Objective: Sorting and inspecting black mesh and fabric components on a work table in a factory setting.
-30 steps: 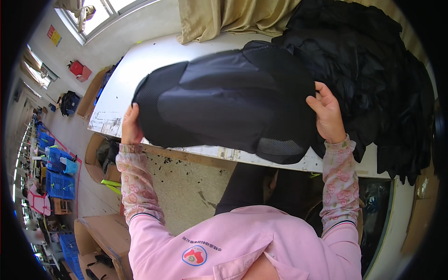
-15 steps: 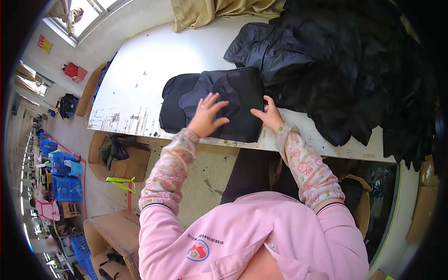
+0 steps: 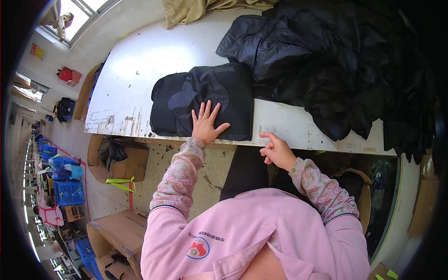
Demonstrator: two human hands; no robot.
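Observation:
A flat stack of black padded fabric (image 3: pixel 163 110) lies near the front edge of the white table. On top is a smooth, slightly shiny dark panel (image 3: pixel 196 86) with curved edges. My left hand (image 3: pixel 206 123) presses flat on the near part of this panel, fingers spread. My right hand (image 3: pixel 278 152) hovers at the table's front edge, just right of the stack and apart from it. Its index finger points left and the other fingers are loosely bent, with nothing visible in them. What kind of article the fabric belongs to cannot be made out.
A large heap of black fabric pieces (image 3: pixel 336 70) covers the table's right side and hangs over its edge. Beige cloth (image 3: pixel 196 11) lies at the back of the white table (image 3: pixel 126 88). Cardboard boxes (image 3: pixel 119 233) stand on the floor at left, blue baskets (image 3: pixel 69 192) beyond.
My left hand has settled flat on the panel. The right hand has left the stack's right edge and moved toward me, its fingers bending. The whole view has shifted slightly.

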